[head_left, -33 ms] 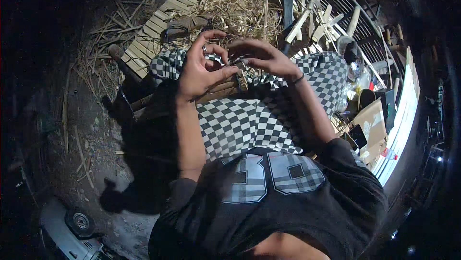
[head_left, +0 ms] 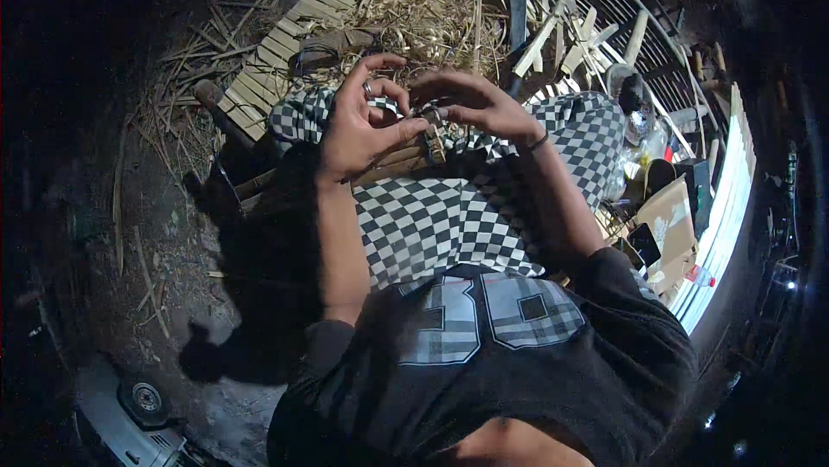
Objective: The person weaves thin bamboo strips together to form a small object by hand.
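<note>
Matt checkered cloth (head_left: 449,225) covers the lap. The strip (head_left: 434,141) between the left hand (head_left: 358,126) and right hand (head_left: 475,104) looks like dry, rough bamboo. Pale split slats (head_left: 285,35) are matt wood; the ring (head_left: 367,87) is shiny metal.

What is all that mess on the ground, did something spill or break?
Nothing looks broken. Loose straw and cut sticks lie strewn over a slatted mat beyond the knees. The left hand and right hand meet over a small piece above the checkered lap.
</note>
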### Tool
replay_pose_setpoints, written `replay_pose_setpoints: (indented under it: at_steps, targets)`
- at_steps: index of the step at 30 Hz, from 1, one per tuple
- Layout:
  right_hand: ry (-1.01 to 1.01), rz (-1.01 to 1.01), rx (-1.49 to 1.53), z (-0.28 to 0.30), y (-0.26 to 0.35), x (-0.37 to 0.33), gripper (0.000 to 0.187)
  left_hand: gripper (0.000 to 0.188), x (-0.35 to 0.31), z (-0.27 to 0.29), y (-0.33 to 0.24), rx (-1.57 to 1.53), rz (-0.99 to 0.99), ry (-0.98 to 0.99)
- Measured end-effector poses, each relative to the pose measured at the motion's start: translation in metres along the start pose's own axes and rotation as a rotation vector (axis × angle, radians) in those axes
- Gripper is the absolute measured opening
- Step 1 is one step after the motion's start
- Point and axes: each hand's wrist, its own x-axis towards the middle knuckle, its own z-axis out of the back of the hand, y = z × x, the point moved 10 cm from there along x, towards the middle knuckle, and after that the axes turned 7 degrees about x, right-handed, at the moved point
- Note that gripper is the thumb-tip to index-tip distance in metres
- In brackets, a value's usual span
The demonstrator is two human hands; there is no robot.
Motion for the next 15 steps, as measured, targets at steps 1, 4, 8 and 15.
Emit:
replay_pose_setpoints:
  at_steps: [1, 4, 8, 15]
  targets:
    - [0.053, 0.045, -0.008, -0.006, 0.009, -0.001, 0.04, 0.078, -0.001, 0.0, -0.003, -0.006, -0.006, -0.002]
    - [0.033, 0.019, 0.007, -0.003, 0.011, -0.002, 0.04, 0.08, -0.001, 0.001, -0.008, -0.029, 0.012, 0.014]
    - [-0.054, 0.006, -0.104, 0.003, 0.025, -0.004, 0.026, 0.076, -0.001, 0.004, -0.01, -0.047, -0.009, -0.008]
    - [-0.193, 0.062, -0.144, 0.006, 0.035, -0.004, 0.017, 0.077, 0.003, 0.006, -0.007, -0.053, -0.003, -0.011]
